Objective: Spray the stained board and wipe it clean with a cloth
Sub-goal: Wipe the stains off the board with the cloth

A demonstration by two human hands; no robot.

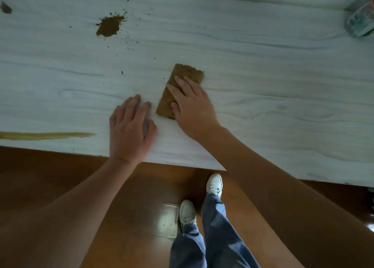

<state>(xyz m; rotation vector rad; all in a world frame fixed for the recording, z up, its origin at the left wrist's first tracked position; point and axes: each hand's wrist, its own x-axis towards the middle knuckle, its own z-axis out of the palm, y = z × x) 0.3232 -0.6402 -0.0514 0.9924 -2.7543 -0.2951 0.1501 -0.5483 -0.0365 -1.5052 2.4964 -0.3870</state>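
We press our right hand (190, 104), fingers flat, on the brown cloth (188, 71) mid-board (263, 85). The cloth's long axis runs near to far, its far end leaning right. Our left hand (129, 128) rests flat and open just left of it. A brown splat (109, 26) lies far left, a streak (44, 135) near left.

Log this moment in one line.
step: wipe | right hand: presses cloth | left hand: flat on board | stain: unwiped
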